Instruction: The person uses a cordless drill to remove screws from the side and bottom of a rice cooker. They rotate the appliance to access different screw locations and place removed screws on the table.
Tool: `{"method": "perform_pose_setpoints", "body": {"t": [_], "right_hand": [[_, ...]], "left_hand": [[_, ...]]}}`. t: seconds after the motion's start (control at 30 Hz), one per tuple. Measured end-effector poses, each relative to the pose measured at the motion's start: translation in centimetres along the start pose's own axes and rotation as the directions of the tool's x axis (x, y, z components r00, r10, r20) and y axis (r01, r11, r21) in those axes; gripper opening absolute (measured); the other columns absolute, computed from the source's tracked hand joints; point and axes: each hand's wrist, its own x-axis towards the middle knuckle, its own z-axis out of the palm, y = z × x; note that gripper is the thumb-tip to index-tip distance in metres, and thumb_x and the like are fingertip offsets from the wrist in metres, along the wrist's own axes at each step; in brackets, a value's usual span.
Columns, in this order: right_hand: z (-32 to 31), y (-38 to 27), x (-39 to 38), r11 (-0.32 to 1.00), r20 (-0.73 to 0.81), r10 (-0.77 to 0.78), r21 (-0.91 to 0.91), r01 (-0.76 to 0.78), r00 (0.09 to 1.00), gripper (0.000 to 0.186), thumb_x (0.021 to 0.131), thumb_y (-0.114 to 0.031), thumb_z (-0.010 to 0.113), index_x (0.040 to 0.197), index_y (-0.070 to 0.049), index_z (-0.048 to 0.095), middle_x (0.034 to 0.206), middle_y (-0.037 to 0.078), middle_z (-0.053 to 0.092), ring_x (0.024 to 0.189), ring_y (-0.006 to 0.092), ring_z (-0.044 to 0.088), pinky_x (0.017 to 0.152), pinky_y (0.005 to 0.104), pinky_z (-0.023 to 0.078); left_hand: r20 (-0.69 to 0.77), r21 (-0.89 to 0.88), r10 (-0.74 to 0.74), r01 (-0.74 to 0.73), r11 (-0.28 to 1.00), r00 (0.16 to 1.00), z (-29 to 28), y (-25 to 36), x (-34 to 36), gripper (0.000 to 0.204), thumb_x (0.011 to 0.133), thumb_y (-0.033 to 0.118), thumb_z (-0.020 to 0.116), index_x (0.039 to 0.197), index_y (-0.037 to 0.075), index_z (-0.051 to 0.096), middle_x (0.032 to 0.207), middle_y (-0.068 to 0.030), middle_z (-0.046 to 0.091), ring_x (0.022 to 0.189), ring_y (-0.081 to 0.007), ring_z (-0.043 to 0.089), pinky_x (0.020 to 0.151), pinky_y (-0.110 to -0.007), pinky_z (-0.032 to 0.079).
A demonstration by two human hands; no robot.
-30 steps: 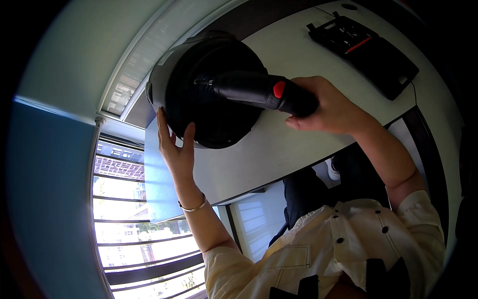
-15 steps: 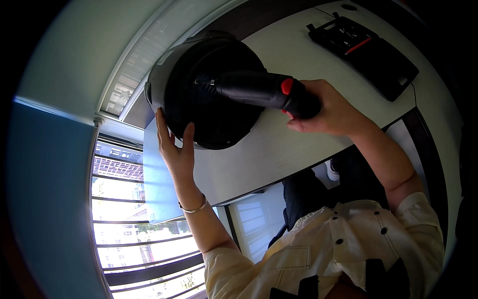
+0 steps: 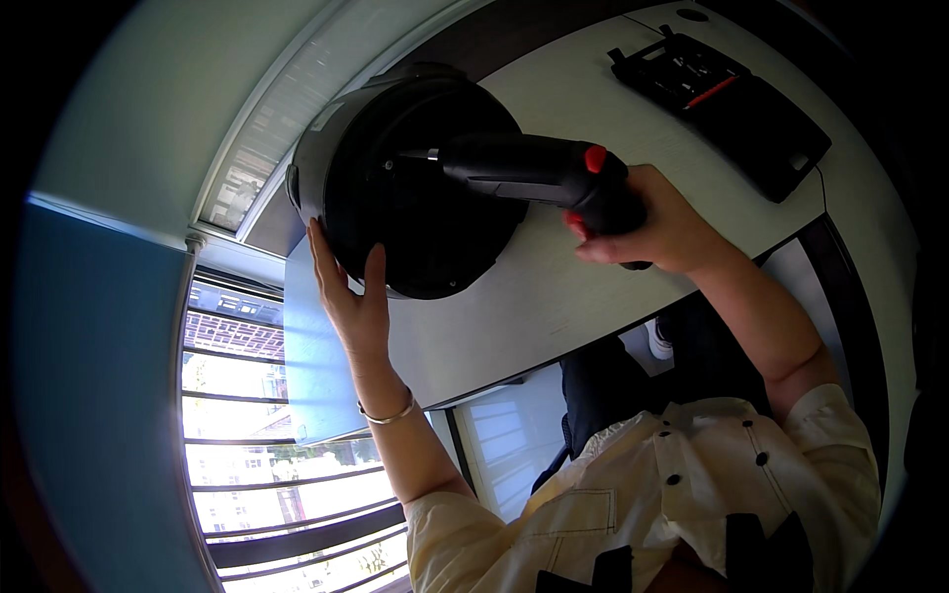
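Note:
A round black appliance with a grey side [image 3: 425, 242] lies tipped on the table, its dark underside toward me. My left hand [image 3: 351, 296] rests against its lower left rim, thumb and fingers spread. In my right hand [image 3: 657, 222] is a black cordless screwdriver [image 3: 524, 170] with a red button and a red trigger; the fingers wrap round its handle. The metal bit points left across the underside, its tip close to a small screw [image 3: 388, 165] but a little apart from it. Another small screw shows near the lower rim.
An open black tool case [image 3: 732, 109] with bits and a red strip lies at the far right of the pale table [image 3: 583, 287]. A window with blinds [image 3: 287, 474] is at the left, beside a blue panel [image 3: 99, 395]. My legs are below the table edge.
The screwdriver has drawn back to the right and tilted, its bit now off the screw spot. My right hand has moved slightly right and down. My left hand stays in place.

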Motion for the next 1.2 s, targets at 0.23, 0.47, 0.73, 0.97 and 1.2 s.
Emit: {"method": "perform_pose_setpoints", "body": {"t": [0.23,0.47,0.73,0.97,1.2], "right_hand": [[0.2,0.5,-1.0,0.992,0.002,-0.032,0.125,0.031,0.999,0.029,0.065,-0.007,0.074,0.091,-0.002,0.063,0.079,0.004,0.064,0.068,0.0091,0.058,0.062,0.0245,0.046],[-0.4,1.7,-2.6,0.986,-0.056,0.042,0.166,-0.032,0.998,0.032,0.063,-0.007,0.073,0.093,-0.001,0.063,0.082,0.006,0.065,0.064,0.0092,0.057,0.059,0.0244,0.046],[-0.1,3.0,-3.1,0.985,-0.01,0.044,0.168,-0.042,0.999,0.031,0.063,-0.005,0.071,0.092,0.0,0.063,0.079,0.006,0.065,0.06,0.0088,0.056,0.056,0.0244,0.045],[-0.6,3.2,-3.6,0.986,-0.002,0.024,0.163,-0.023,1.0,0.03,0.064,-0.004,0.07,0.093,-0.001,0.063,0.081,0.005,0.065,0.06,0.0081,0.056,0.056,0.024,0.045],[-0.8,3.2,-3.7,0.983,-0.009,0.04,0.18,-0.038,0.999,0.03,0.065,-0.004,0.071,0.093,-0.001,0.062,0.081,0.006,0.065,0.059,0.0085,0.057,0.054,0.0239,0.046]], "left_hand": [[-0.09,-0.019,-0.002,0.0,1.0,0.996,0.3,1.1,-0.2,0.075,0.076,0.013,0.073,0.141,0.009,0.034,0.143,-0.0223,0.031,0.132,-0.0386,0.032,0.099,-0.05,0.041],[-0.222,0.419,0.543,-0.424,0.803,0.81,0.9,1.9,1.1,0.052,0.072,0.018,0.078,0.119,0.015,0.058,0.137,-0.0177,0.034,0.13,-0.0379,0.035,0.093,-0.05,0.048],[-0.004,0.777,0.761,-0.478,0.411,0.649,2.8,5.6,4.1,0.017,0.079,0.023,0.072,0.096,0.02,0.073,0.112,-0.0085,0.05,0.106,-0.0236,0.047,0.089,-0.035,0.042],[0.083,0.782,0.804,-0.539,0.313,0.588,3.0,5.9,5.7,0.014,0.076,0.015,0.069,0.088,0.021,0.07,0.096,-0.0031,0.056,0.094,-0.0209,0.049,0.084,-0.036,0.04],[0.149,0.753,0.82,-0.601,0.268,0.553,2.9,5.8,5.5,0.007,0.08,0.016,0.068,0.083,0.013,0.063,0.092,-0.0023,0.054,0.091,-0.0184,0.049,0.083,-0.036,0.04]]}}
